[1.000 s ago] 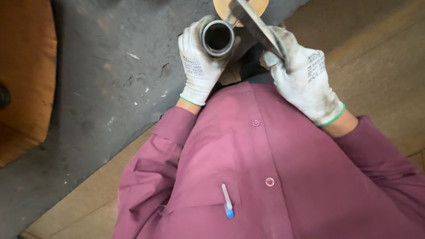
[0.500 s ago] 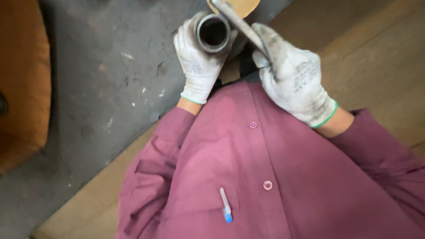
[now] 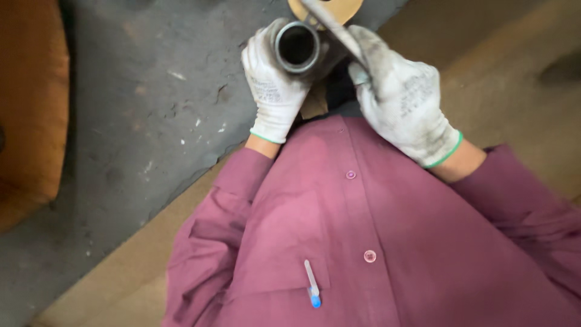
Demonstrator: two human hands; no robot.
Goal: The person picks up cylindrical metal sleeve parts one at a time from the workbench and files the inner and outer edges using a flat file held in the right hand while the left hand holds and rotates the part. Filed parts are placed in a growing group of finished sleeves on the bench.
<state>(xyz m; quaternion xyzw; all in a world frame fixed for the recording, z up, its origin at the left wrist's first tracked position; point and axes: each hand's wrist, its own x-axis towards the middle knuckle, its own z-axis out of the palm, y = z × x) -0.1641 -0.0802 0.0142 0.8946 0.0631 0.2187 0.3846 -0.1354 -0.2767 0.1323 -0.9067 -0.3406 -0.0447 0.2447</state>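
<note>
My left hand (image 3: pixel 272 85), in a white work glove, grips a short grey metal pipe (image 3: pixel 297 46) and holds it upright, its open end facing me. My right hand (image 3: pixel 399 97), also gloved, is closed around a thin flat metal tool (image 3: pixel 333 27) that slants up to the left, close beside the pipe's rim. Whether tool and rim touch is unclear. Both hands are in front of my chest, over my maroon shirt (image 3: pixel 375 236).
A round tan wooden disc (image 3: pixel 348 7) lies beyond the hands at the top edge. Dark grey concrete floor (image 3: pixel 139 109) spreads to the left, with an orange-brown wooden object (image 3: pixel 30 103) at the far left. A pen (image 3: pixel 311 283) sits in my shirt pocket.
Both hands, with pipe and tool, have shifted slightly upward and left in view. The right hand has slid along the tool toward the pipe.
</note>
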